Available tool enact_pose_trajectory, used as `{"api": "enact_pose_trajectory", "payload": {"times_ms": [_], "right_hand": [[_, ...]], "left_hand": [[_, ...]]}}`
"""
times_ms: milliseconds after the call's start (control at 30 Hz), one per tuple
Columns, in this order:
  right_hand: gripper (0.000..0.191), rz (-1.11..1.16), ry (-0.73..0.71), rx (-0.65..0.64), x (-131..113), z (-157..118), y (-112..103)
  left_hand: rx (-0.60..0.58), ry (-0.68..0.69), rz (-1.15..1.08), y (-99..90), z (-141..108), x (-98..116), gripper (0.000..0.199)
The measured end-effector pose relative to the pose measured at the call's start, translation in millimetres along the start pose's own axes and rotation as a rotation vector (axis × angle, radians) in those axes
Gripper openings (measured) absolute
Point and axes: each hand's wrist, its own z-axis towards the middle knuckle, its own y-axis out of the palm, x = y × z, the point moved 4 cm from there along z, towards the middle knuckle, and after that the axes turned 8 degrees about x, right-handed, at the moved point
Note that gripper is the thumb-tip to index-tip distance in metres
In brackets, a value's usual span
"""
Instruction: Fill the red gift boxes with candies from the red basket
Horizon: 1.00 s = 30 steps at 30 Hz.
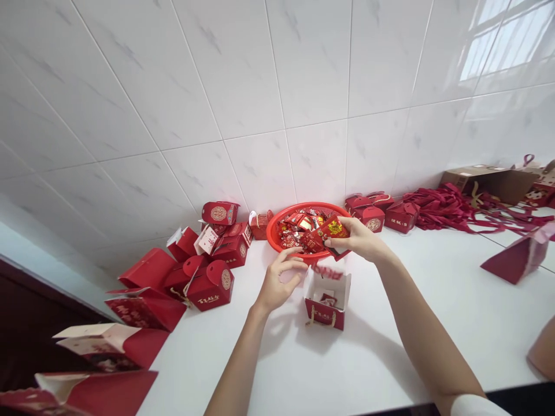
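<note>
An open red box (326, 315) with a white inside and rope handles stands on the white table, with a small wrapped piece in it. A blurred red packet (327, 271) hangs in the air over its back edge. My left hand (281, 280) is left of the box, fingers apart and holding nothing. Over the right side of the red basket (272, 234), my right hand (358, 238) grips red packets with gold print (337, 229). Wrapped sweets (299, 222) fill the basket.
Red gift boxes (212, 286) crowd the table's left side, with open ones nearer me. More boxes (373, 211), a heap of red ribbons (442, 208) and a cardboard box (498, 182) line the wall at right. A person's arm (544, 349) shows at the right edge.
</note>
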Motion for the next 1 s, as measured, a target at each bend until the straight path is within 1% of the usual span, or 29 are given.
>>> {"api": "enact_pose_trajectory", "payload": {"times_ms": [133, 233, 300, 367, 467, 533, 600, 667, 733, 833, 933, 1000], "right_hand": [[0.022, -0.074, 0.01, -0.002, 0, -7, 4], [0.022, -0.106, -0.001, 0.024, -2, -12, 4], [0.021, -0.111, -0.018, 0.02, -4, -15, 4], [0.018, -0.122, -0.046, 0.009, -3, -18, 7], [0.015, -0.143, -0.059, -0.04, 7, -24, 14], [0.022, -0.168, -0.043, -0.069, 18, -28, 18], [0.032, -0.213, -0.033, -0.037, 27, -32, 17], [0.028, -0.266, -0.048, 0.026, 33, -34, 12], [0.02, -0.304, -0.084, 0.036, 35, -36, 8], [0.017, -0.34, -0.117, -0.066, 38, -40, 8], [0.019, -0.336, -0.081, -0.192, 46, -44, 11], [0.019, -0.327, -0.068, -0.223, 49, -46, 13]], "left_hand": [[0.014, -0.092, 0.013, 5.5, -15, -7, 0.014], [0.012, -0.117, 0.001, 11.4, -21, -11, 0.016], [0.002, -0.111, -0.026, 14.0, -25, -14, 0.022], [-0.024, -0.098, -0.059, 16.0, -29, -17, 0.033], [-0.068, -0.117, -0.092, 18.1, -36, -25, 0.054], [-0.091, -0.175, -0.099, 19.1, -39, -30, 0.061], [-0.112, -0.231, -0.097, 19.6, -42, -33, 0.063], [-0.124, -0.258, -0.092, 19.6, -44, -35, 0.062], [-0.129, -0.267, -0.088, 19.9, -45, -36, 0.063], [-0.131, -0.273, -0.103, 21.0, -46, -38, 0.063], [-0.137, -0.264, -0.099, 22.0, -47, -39, 0.064], [-0.145, -0.251, -0.09, 22.2, -46, -40, 0.064]]}}
